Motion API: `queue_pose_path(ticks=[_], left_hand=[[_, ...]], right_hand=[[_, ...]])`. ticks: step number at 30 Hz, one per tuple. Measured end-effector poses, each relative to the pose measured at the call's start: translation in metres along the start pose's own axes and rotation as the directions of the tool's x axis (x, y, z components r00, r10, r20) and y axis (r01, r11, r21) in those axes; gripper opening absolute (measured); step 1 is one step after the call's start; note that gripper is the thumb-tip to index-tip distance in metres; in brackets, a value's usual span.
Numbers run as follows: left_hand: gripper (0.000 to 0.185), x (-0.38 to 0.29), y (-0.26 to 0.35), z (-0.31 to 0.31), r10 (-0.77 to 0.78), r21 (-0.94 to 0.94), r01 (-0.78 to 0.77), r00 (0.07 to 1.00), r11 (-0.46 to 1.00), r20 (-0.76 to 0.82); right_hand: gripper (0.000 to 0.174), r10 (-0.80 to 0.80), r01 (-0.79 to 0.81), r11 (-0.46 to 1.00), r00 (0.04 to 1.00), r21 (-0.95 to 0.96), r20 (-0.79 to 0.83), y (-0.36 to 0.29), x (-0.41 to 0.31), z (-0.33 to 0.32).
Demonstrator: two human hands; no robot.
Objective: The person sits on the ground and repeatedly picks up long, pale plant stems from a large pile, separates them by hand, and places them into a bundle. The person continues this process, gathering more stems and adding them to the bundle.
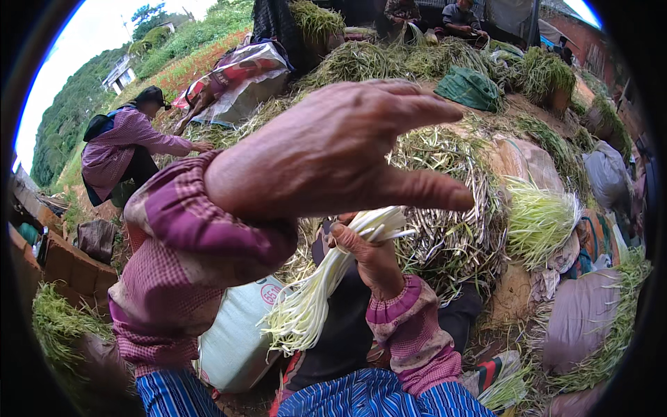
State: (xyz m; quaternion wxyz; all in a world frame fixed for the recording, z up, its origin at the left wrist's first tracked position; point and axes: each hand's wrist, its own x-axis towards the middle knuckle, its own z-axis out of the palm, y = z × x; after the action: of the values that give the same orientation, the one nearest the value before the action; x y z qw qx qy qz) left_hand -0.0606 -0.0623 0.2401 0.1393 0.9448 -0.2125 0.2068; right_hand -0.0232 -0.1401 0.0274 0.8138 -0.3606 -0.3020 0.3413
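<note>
Raised close to the camera, my left hand (338, 151) is empty, with its thumb spread away from the fingers. My right hand (372, 260) grips a bundle of pale chive-like stalks (318, 297) around its middle, above my lap. The bundle's white ends point up and to the right, and its thin yellowish ends hang to the lower left. Part of the bundle's upper end lies close under my left hand. Behind my hands is a big heap of uncleaned stalks (448, 203) with dry, brownish ends, partly hidden by my left hand.
A pale green woven sack (237, 333) stands at my left knee. On the right lies a pile of cleaned yellow-green stalks (542, 221), near a grey plastic bag (607, 174). A crouching person (127, 140) works at the left; further people sit at the back beyond a green sack (469, 88).
</note>
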Motion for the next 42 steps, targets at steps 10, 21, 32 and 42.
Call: queue_pose_path(ticks=[10, 21, 32, 42], left_hand=[[0.058, -0.039, 0.015, 0.046, -0.204, 0.264, 0.044, 0.759, 0.964, 0.618], [0.058, -0.04, 0.042, 0.063, -0.332, 0.462, -0.006, 0.687, 0.887, 0.646], [0.07, -0.047, 0.056, 0.057, -0.029, 0.39, -0.051, 0.98, 0.919, 0.197], [0.072, -0.097, 0.052, 0.154, -0.424, -0.115, 0.408, 0.862, 0.906, -0.279]], right_hand=[[0.026, -0.332, 0.295, 0.914, 0.939, -0.279, -0.094, 0.008, 0.021, 0.04], [0.02, -0.318, 0.266, 0.934, 0.923, -0.238, -0.217, 0.024, 0.003, 0.035], [0.013, -0.082, 0.126, 0.987, 0.925, 0.097, -0.37, 0.049, -0.002, 0.006], [0.018, -0.364, 0.456, 0.89, 0.685, -0.017, -0.631, -0.056, -0.01, 0.0]])
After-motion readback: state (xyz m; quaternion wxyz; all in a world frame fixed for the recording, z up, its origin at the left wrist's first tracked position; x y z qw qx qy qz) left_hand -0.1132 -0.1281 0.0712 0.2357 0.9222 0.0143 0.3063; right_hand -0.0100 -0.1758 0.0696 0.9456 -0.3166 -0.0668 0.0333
